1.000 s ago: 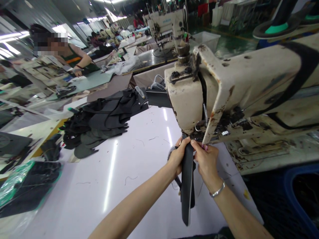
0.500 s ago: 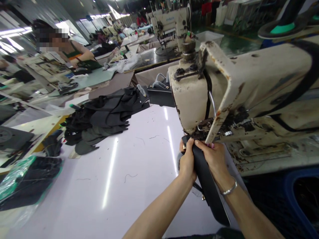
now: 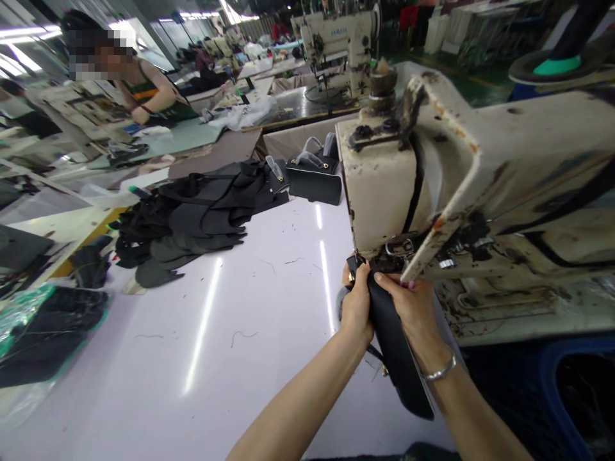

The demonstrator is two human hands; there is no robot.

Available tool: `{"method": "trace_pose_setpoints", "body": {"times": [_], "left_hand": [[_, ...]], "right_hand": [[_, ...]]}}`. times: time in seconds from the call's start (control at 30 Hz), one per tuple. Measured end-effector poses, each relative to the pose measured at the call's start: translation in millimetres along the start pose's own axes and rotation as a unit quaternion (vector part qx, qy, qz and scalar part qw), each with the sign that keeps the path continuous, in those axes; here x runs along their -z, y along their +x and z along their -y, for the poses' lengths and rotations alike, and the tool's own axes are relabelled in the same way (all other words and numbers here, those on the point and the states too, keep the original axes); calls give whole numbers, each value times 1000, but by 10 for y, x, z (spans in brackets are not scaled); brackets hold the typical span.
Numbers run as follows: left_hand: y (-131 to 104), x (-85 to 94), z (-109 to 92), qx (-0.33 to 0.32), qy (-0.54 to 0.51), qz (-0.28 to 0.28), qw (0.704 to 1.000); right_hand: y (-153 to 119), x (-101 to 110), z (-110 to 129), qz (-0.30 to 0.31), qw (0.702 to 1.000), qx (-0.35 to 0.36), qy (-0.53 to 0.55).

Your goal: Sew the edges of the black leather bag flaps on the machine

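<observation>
A black handbag (image 3: 396, 352) with gold fittings is under the head of the sewing machine (image 3: 379, 186), its long flat side slanting down toward me. My left hand (image 3: 358, 304) grips its left edge, thumb on top near the needle area. On the other edge, my right hand (image 3: 410, 307) is closed with the thumb laid close to the machine's foot. A dark handle with a gold fitting hangs on the bag's left side, partly behind my left wrist. The needle and the stitched edge are hidden by my fingers and the machine head.
Dark cut pieces (image 3: 202, 218) are heaped on the white table (image 3: 269, 390). Behind them stand black bags (image 3: 314, 182) with wrapped handles. A plastic-wrapped dark bundle (image 3: 52, 333) lies at the left edge. A blue crate (image 3: 523, 365) is low at right; a co-worker (image 3: 148, 96) sits across.
My view has shifted slightly, so the machine appears further right. Both hands keep their hold on the bag near the machine head, with little visible movement.
</observation>
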State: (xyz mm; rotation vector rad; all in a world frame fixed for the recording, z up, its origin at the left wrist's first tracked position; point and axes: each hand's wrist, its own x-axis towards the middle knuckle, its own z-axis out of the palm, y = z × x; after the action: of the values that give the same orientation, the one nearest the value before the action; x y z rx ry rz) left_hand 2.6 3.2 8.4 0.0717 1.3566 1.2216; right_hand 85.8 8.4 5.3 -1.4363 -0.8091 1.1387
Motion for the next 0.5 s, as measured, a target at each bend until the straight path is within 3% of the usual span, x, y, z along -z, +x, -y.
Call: {"method": "trace_pose_setpoints", "body": {"times": [0.17, 0.33, 0.43, 0.5], "left_hand": [[49, -23, -31, -55, -31, 42, 997], [27, -29, -51, -50, -37, 72, 995], [8, -36, -59, -25, -35, 74, 996], [4, -42, -63, -14, -39, 76, 996]], "right_hand": [[17, 5, -31, -1, 1000, 4, -21], [-6, 78, -137, 28, 999, -33, 3], [-46, 301, -126, 8, 997, -5, -78], [-65, 571, -30, -41, 991, 50, -115]]}}
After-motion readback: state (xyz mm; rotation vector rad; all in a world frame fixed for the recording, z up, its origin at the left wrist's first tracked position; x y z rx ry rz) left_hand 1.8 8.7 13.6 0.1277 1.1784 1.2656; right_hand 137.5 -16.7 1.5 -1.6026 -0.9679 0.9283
